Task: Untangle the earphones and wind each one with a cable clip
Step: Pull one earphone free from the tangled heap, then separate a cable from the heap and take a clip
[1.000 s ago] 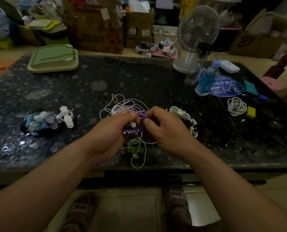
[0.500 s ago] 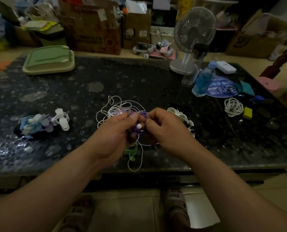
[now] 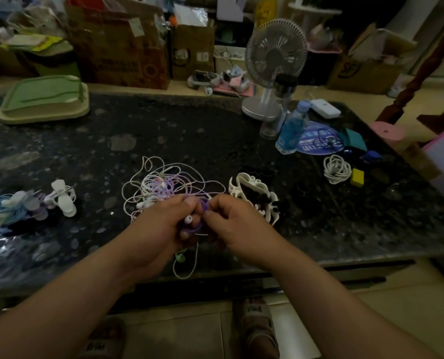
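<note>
Working in dim light over a dark speckled tabletop (image 3: 189, 125) backing onto cardboard boxes (image 3: 119, 47). Pinching a purple earphone coil (image 3: 204, 203) in curled fingers of left hand (image 3: 156, 229) and right hand (image 3: 241, 224), beside the tangled earphones (image 3: 161, 182), hiding most of it.

two bare forearms fill the lower half of the frame, uncovered from its bottom corners up to the wrists, with no sleeve edge in view. the left hand (image 3: 158, 229) and the right hand (image 3: 239, 226) are likewise uncovered. lower down, both feet wear pale sandals with broad straps. the right sandal (image 3: 254, 322) carries a small label with reddish lettering across its top strap. the left sandal (image 3: 104, 340) sits in deeper shadow, its details blurred.
</note>
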`<state>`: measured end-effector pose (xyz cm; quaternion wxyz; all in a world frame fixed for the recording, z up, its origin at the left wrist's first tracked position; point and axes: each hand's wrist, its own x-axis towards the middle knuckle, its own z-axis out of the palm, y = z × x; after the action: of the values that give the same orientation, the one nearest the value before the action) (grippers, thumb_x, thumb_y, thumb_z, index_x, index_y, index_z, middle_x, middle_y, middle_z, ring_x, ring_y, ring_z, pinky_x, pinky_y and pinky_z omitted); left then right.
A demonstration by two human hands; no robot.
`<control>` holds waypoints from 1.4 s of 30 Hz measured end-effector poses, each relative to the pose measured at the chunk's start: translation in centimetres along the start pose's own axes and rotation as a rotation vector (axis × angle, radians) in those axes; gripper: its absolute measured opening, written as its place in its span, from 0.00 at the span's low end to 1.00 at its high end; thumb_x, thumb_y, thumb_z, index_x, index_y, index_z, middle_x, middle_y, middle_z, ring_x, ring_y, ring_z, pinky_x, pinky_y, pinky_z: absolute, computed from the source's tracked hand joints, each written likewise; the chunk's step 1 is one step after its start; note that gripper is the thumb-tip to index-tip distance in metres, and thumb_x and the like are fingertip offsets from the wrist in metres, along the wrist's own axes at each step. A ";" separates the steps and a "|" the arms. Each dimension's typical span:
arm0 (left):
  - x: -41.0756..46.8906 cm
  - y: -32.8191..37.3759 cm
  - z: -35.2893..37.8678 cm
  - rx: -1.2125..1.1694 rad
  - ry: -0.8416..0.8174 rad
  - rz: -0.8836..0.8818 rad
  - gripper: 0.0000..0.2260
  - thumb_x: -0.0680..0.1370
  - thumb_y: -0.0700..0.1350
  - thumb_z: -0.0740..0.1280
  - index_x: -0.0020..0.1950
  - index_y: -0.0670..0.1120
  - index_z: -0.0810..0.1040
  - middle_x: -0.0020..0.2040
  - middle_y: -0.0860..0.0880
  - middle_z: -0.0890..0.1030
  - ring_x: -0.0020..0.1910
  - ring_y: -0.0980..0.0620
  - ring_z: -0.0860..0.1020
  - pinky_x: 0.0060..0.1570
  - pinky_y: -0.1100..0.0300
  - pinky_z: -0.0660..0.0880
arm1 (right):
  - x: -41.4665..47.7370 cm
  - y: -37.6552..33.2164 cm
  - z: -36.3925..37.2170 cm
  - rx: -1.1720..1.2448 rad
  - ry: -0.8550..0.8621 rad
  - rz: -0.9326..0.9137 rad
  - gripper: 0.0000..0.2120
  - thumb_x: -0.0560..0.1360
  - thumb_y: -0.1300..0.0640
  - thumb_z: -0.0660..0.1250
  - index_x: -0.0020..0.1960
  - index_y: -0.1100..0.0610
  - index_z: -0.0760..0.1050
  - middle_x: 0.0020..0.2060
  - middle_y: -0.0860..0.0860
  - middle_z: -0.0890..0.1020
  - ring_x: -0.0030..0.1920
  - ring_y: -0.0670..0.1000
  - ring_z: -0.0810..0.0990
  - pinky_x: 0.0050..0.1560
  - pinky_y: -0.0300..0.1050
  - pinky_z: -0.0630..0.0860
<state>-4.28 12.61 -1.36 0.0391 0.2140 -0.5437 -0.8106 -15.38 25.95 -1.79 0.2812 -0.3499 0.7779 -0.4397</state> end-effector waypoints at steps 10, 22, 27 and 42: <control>3.2 -0.1 -0.7 0.082 0.170 0.038 0.11 0.88 0.48 0.58 0.50 0.44 0.73 0.34 0.52 0.71 0.32 0.53 0.70 0.34 0.56 0.78 | 3.8 3.6 -6.1 -0.071 0.346 0.200 0.07 0.84 0.56 0.64 0.51 0.53 0.80 0.42 0.50 0.85 0.39 0.49 0.83 0.41 0.47 0.81; 6.6 0.2 -0.5 0.006 0.153 0.075 0.09 0.88 0.47 0.58 0.53 0.45 0.73 0.34 0.52 0.72 0.32 0.53 0.70 0.38 0.57 0.73 | 8.2 3.8 -3.6 -0.870 0.246 0.204 0.16 0.81 0.47 0.65 0.67 0.47 0.71 0.58 0.51 0.83 0.60 0.57 0.80 0.60 0.56 0.71; 6.1 0.4 -1.0 0.038 0.127 0.071 0.10 0.88 0.48 0.58 0.53 0.45 0.73 0.35 0.51 0.72 0.32 0.53 0.70 0.38 0.57 0.74 | 9.1 3.0 -3.5 -0.871 0.124 0.256 0.17 0.80 0.42 0.68 0.67 0.42 0.73 0.63 0.47 0.80 0.64 0.54 0.78 0.67 0.60 0.67; 3.9 2.2 -2.0 0.065 0.059 0.123 0.10 0.88 0.48 0.57 0.55 0.45 0.74 0.36 0.52 0.71 0.34 0.53 0.70 0.38 0.57 0.74 | 1.8 -4.3 -2.9 0.619 0.114 0.246 0.08 0.84 0.58 0.61 0.46 0.56 0.73 0.33 0.52 0.73 0.29 0.46 0.67 0.29 0.41 0.63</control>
<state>-7.40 8.79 -1.18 0.0979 0.2049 -0.5807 -0.7818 -17.29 24.38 3.05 0.3809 -0.1264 0.6585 -0.6366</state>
